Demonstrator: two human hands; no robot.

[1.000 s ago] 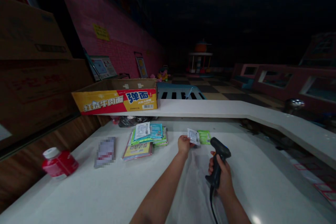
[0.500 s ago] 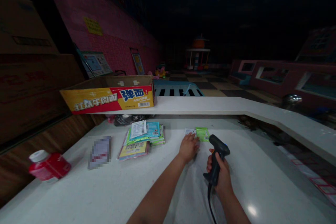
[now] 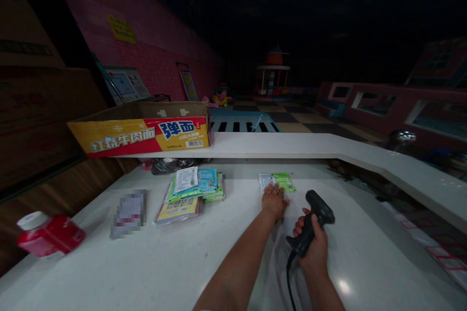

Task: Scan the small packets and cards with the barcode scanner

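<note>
My left hand [image 3: 274, 202] lies palm down on the white counter, fingers stretched out and touching the near edge of a white packet [image 3: 265, 181] and a green packet [image 3: 286, 182] side by side. In my right hand [image 3: 316, 248] is a dark corded barcode scanner [image 3: 313, 221], held by its handle. Its head is raised over the counter, to the right of the packets, and the cable drops toward me. Left of my hands sits a loose pile of flat sachets: a white one [image 3: 186, 180], a blue one [image 3: 207, 180] and a yellow one [image 3: 180, 210] among them.
A red bottle with a white cap [image 3: 51, 235] lies at far left, near a blurred flat item [image 3: 129, 214]. An open noodle carton [image 3: 149, 133] rests on the raised ledge [image 3: 273, 145] behind the counter. Cardboard boxes [image 3: 40, 112] are stacked at left.
My left hand and the white and green packets have shifted slightly right along the counter. My right hand has carried the scanner a little right too. The whole view has turned slightly.
</note>
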